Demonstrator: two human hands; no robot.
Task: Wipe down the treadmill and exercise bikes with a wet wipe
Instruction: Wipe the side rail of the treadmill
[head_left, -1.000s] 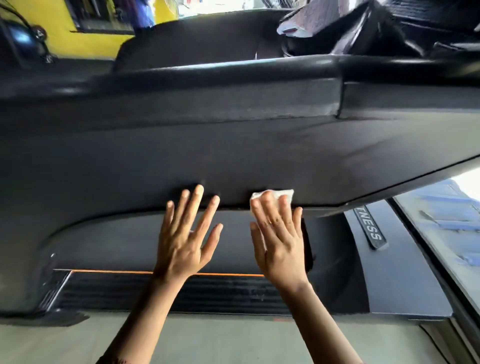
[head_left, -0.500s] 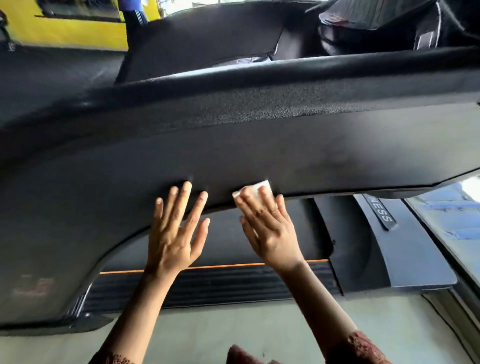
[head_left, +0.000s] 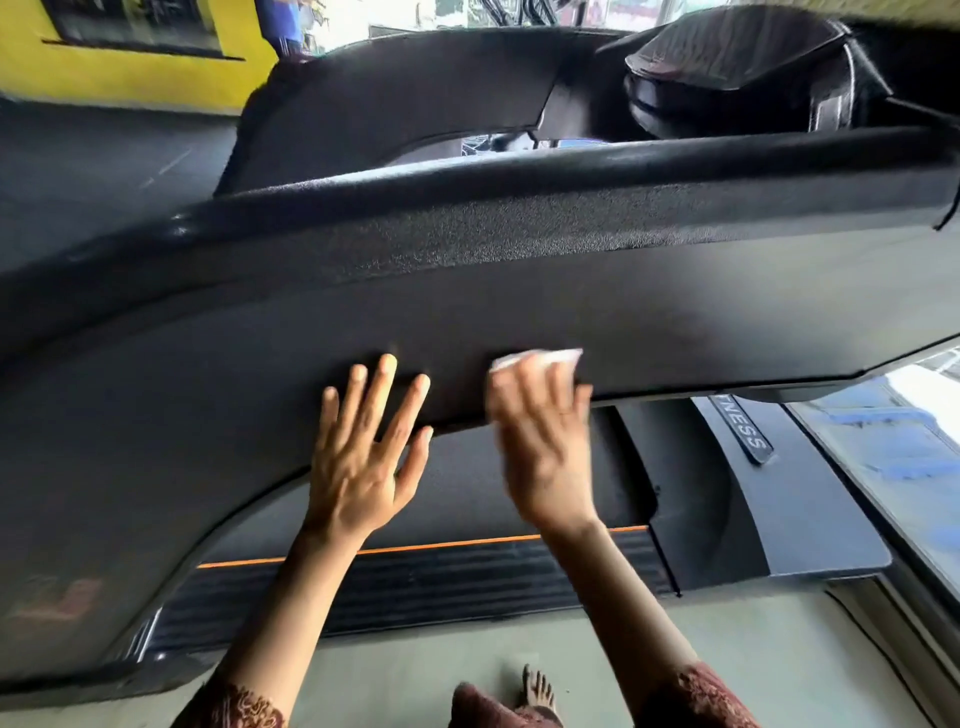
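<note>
Lying under right fingers (head_left: 525, 397), wet wipe (head_left: 543, 358)

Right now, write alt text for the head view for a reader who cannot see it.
The right hand presses a white wet wipe against a black treadmill panel; the left hand rests flat beside it, fingers spread.

Dark red patterned sleeves (head_left: 698, 693), bare foot (head_left: 537, 688)
</note>
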